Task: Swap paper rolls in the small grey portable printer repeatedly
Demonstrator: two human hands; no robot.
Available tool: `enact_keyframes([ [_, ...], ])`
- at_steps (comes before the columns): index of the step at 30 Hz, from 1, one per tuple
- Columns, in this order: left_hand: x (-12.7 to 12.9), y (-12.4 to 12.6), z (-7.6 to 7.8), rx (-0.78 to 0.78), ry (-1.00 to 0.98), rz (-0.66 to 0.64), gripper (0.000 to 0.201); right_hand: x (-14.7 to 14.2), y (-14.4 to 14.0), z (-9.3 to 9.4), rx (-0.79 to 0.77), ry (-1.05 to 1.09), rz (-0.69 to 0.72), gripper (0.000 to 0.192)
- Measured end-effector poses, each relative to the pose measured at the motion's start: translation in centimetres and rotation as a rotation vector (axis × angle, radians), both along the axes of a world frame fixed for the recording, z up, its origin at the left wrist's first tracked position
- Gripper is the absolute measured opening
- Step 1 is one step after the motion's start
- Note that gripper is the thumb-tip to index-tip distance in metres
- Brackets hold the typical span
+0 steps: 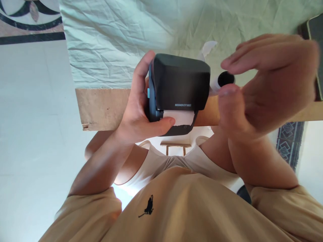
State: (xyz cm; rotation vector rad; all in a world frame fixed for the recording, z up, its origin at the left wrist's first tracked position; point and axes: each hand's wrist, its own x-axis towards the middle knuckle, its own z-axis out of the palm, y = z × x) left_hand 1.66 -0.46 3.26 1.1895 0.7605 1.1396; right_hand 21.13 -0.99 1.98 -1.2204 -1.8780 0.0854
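Note:
My left hand (136, 114) grips a dark label printer (181, 84) marked NIIMBOT, with the thumb across its front. A strip of white paper (180, 117) sticks out of the printer's front slot, and the thumb rests on its left end. To the right of the printer, my right hand (267, 80) has its thumb and fingers bent around a small white roll (214, 85) with a black round end (226, 79). The far side of this roll is hidden. A loose curl of white paper (209, 48) shows behind the printer and the roll.
A pale green cloth (113, 40) covers the table, whose bare wooden edge (106, 107) faces me. At the far right lies a dark flat object (316, 50), cut off by the frame. Below the table edge are my legs and a small wooden stool (176, 145).

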Motion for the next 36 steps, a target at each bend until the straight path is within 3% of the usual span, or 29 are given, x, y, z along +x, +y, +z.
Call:
enact_keyframes([
  [3,0.0,0.2,0.3,-0.023,-0.013,0.004,0.069,-0.8,0.5,-0.7,0.131,-0.056,0.123,0.021],
  [8,-0.7,-0.5,0.0,-0.051,-0.027,0.017,0.067,-1.0,-0.2,-0.9,-0.036,-0.183,0.050,0.042],
  [14,-2.2,-1.0,-3.3,-0.102,-0.018,-0.020,0.053,-1.1,-0.8,-0.2,-0.069,-0.278,-0.002,0.055],
  [17,-2.6,-0.7,-4.7,-0.036,-0.074,-0.022,0.044,-1.5,-0.9,0.0,-0.104,-0.275,-0.044,0.056],
  [20,-2.7,-0.7,-4.5,-0.155,-0.003,-0.046,0.053,-1.5,-0.9,-0.1,-0.118,-0.261,-0.039,0.057],
  [25,-2.0,-0.8,-3.5,-0.214,-0.178,-0.043,0.062,-1.0,-0.8,-0.8,-0.055,-0.280,-0.016,0.056],
  [31,-1.8,0.1,-4.3,-0.147,-0.211,-0.093,0.043,-0.8,-0.9,-1.1,-0.057,-0.334,-0.042,0.057],
  [36,-1.6,-0.1,-4.3,-0.302,-0.176,0.042,0.040,-1.2,-0.9,-1.2,-0.053,-0.321,-0.059,0.053],
])
